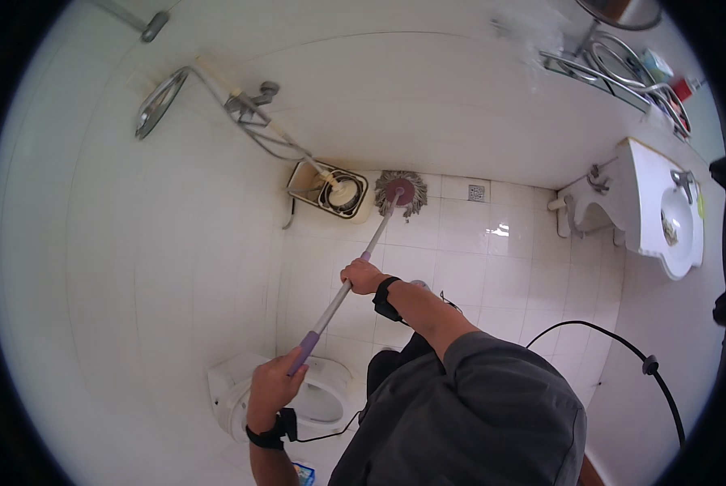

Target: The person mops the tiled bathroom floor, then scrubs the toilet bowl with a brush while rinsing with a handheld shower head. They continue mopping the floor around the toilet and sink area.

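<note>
My right hand [363, 276] is wrapped around the grey pole [333, 304] of a spin mop, just below a purple collar. At the pole's upper end, my left hand [276, 381] grips the purple handle [306, 347]. Away from me, the round mop head [400, 192], with a purplish disc and grey strands, rests on the tiled floor near the wall. Just left of it stands a mop bucket [363, 211] with a dark rim. A second mop with a pale disc [344, 195] sits in the bucket's basket, its pole leaning towards the wall.
A white toilet [346, 372] is beside my left hand. The floor drain [476, 193] lies right of the mop head. A white washbasin [645, 200] and glass shelf [612, 79] are at the right. The shower head [161, 104] and hose hang at upper left. A black cable [612, 331] arcs beside me.
</note>
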Available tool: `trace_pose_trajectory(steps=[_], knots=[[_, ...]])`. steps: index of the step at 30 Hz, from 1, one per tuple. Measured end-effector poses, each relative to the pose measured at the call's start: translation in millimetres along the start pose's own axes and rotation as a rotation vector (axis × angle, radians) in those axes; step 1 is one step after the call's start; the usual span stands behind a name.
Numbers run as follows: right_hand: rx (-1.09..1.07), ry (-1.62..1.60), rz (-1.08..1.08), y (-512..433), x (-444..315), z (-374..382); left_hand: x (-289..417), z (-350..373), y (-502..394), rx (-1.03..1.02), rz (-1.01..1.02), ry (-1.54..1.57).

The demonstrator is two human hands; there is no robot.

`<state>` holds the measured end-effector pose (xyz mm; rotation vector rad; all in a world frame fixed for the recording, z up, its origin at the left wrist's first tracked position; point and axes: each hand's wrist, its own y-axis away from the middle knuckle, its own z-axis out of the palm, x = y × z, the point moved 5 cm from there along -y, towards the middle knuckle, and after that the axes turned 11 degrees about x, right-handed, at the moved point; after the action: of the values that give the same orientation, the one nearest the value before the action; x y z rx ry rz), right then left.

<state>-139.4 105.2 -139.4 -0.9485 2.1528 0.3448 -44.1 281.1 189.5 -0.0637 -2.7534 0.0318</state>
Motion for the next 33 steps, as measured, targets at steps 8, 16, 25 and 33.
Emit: trace_pose_trajectory(steps=[8,16,25,33], knots=[[0.225,-0.103,0.044,10,0,-56,37,-55,-84,-0.175,0.055,-0.010],[0.196,0.028,0.137,26,30,-78,29,-37,-104,-0.067,0.192,0.098],[0.114,0.104,-0.001,-42,-54,-45,-49,-114,-55,0.090,0.037,0.079],[0.042,-0.131,-0.023,-54,-138,-2,-64,-171,-30,0.106,-0.033,-0.026]])
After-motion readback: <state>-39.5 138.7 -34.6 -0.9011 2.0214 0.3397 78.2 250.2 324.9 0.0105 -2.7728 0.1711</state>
